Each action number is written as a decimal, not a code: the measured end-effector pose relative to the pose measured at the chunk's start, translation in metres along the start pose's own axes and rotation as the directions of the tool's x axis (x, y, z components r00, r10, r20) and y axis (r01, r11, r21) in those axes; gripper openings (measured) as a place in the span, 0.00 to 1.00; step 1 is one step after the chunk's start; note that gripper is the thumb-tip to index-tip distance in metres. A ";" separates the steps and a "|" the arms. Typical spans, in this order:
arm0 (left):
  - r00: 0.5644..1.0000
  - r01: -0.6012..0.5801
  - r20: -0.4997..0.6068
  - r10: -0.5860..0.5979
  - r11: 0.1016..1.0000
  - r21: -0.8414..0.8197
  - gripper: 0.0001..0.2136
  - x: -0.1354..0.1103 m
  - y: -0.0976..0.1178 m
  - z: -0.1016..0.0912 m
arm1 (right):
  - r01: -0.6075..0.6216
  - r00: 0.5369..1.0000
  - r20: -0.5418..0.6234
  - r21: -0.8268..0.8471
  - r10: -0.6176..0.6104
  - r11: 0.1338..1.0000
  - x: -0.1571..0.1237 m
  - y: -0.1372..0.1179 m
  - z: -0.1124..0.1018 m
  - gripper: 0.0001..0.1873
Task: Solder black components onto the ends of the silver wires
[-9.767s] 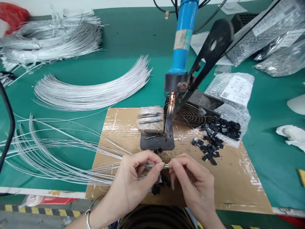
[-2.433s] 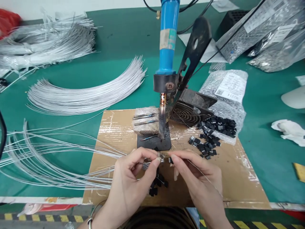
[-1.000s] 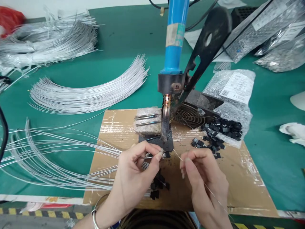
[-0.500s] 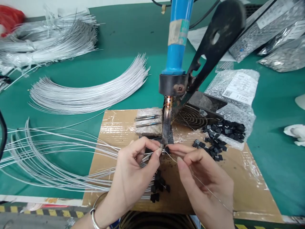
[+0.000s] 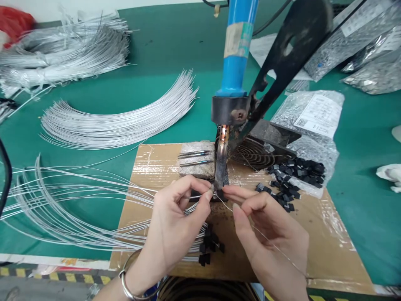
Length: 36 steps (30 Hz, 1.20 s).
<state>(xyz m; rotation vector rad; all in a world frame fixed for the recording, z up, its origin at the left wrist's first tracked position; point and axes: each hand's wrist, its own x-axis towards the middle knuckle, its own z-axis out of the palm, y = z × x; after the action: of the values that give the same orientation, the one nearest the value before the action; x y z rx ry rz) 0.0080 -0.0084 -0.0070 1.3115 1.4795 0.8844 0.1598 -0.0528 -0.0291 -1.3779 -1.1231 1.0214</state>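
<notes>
A blue-handled soldering iron (image 5: 234, 50) stands clamped tip-down in a black metal bracket (image 5: 290, 46). Right below its tip, my left hand (image 5: 180, 217) is closed in a pinch on a thin white wire (image 5: 196, 196); the wire's end is too small to make out. My right hand (image 5: 272, 234) grips a thin strand of solder wire (image 5: 265, 236) that runs across the palm up to the tip, its index finger close to the iron. Under my left hand lie several white wires (image 5: 131, 242) ending in black connectors (image 5: 210, 242).
Loose black connectors (image 5: 291, 175) spill from a clear plastic bag (image 5: 322, 113) on the right. A cardboard sheet (image 5: 326, 251) covers the green table (image 5: 156, 46). Behind on the left lie a curved white wire bundle (image 5: 119, 125) and larger coils (image 5: 69, 54). Metal tips rest on a pad (image 5: 197, 165).
The small black piece beside my right fingertips at the iron tip no longer shows. Both hands stay nearly in place. The whole view has shifted slightly.
</notes>
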 end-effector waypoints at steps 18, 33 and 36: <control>1.000 -0.017 -0.010 0.017 1.000 -0.008 0.05 -0.002 0.003 0.000 | 0.012 1.000 -0.006 -0.013 -0.012 1.000 0.002 -0.003 -0.001 0.10; 0.999 -0.024 -0.021 0.024 1.000 -0.017 0.04 -0.002 0.002 -0.001 | 0.001 1.000 -0.023 -0.008 -0.001 1.000 0.000 -0.002 0.000 0.09; 0.999 -0.019 -0.027 0.018 0.999 -0.030 0.04 -0.001 0.003 0.000 | 0.003 1.000 -0.022 -0.014 -0.003 1.000 0.000 -0.002 0.000 0.09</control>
<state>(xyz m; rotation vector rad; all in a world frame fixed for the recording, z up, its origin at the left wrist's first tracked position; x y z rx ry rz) 0.0087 -0.0088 -0.0042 1.2980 1.4709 0.9360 0.1597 -0.0523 -0.0272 -1.3951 -1.1179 0.9953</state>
